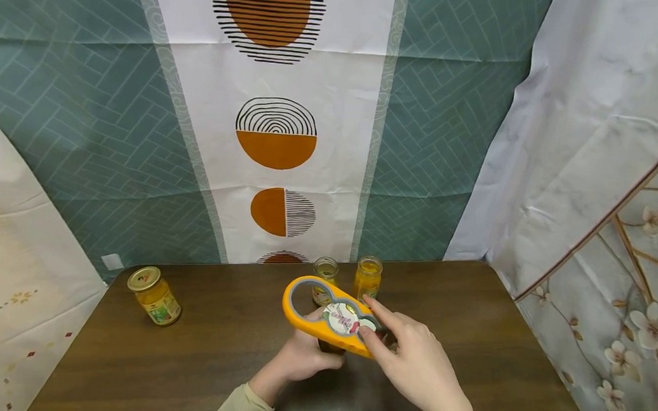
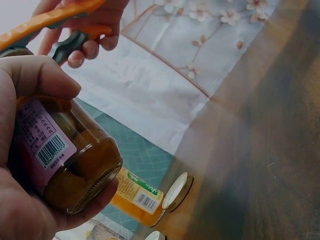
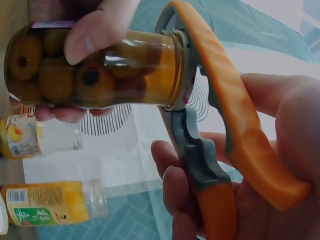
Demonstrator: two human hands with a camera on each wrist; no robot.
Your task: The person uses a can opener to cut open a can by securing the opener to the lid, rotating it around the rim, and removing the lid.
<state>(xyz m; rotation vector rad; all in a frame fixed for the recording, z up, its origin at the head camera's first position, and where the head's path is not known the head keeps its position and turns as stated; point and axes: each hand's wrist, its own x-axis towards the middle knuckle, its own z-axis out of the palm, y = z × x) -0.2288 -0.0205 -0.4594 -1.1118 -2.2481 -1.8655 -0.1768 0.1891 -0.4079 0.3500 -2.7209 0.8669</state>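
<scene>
1. Left hand (image 1: 305, 358) holds a jar (image 1: 330, 347) under the orange opener (image 1: 331, 337).
2. Right hand (image 1: 418, 363) holds the opener, looped round the lid (image 1: 344, 318).
3. Beyond the hands, two open jars (image 1: 326, 269) (image 1: 368, 278) on the worktop (image 1: 222, 344).
4. Left of the hands, a lidded jar (image 1: 155, 296).

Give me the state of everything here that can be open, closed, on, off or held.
Held jar: closed
Its lid: on
Jar opener: fitted round that lid
Left hand: gripping the held jar
Right hand: holding the opener's handles
Far-left jar: closed, upright
Back yellow jar: open, upright
Back clear-topped jar: open, upright
Loose lid: off, pale inside showing
</scene>
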